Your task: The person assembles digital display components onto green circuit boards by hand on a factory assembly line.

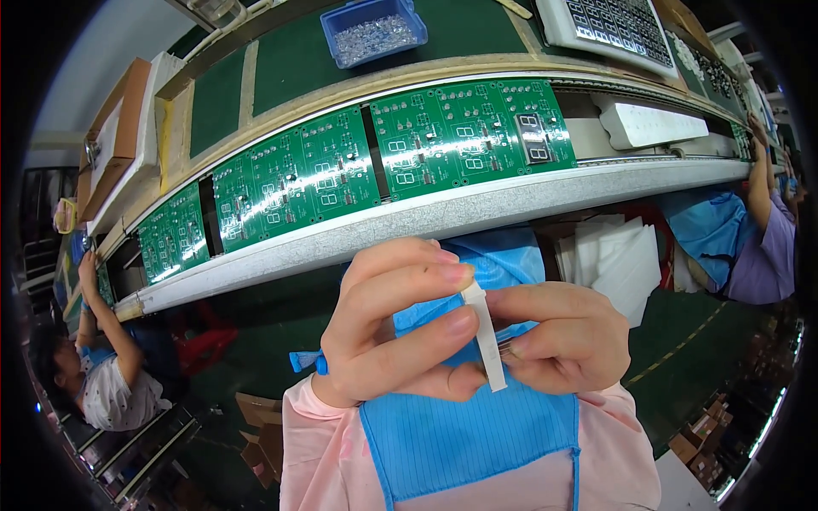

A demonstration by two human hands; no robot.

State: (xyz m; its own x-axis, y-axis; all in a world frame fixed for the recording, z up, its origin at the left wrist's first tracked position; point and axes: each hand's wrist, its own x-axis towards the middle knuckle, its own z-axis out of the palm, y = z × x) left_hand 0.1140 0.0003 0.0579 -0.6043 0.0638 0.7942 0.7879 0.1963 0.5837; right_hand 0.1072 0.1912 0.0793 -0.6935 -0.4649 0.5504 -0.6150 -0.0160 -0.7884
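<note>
Closest to the camera, both hands are working on one white plastic strip (486,336), held upright in front of a blue apron (477,443) and above the pink sleeves (324,451). The left hand (396,328) is pinching the strip near its upper end between thumb and fingers, a narrow grip closed on it; the right hand (562,336) is closing on the strip's lower half, and something small and dark seems to be sitting at its fingertips, though that spot is too small to be sure. Judging by this, the work is sitting at an early stage: the strip is in hand, well apart from the belt, and nothing from it is being placed on a board yet.

Beyond the hands, the conveyor (443,213) is carrying three green circuit boards (473,136) in clear view, with a fourth partly showing at the left end. One board is bearing a single dark number display (532,136); the other printed spots on it are looking unfilled. A white foam block (652,123) is lying just to its right.

Farther back, on the green tabletop (281,60), one blue bin (373,32) of small clear parts is sitting, with one white tray (609,25) of dark parts to its right. Two other people are working along the line, one at each side.
</note>
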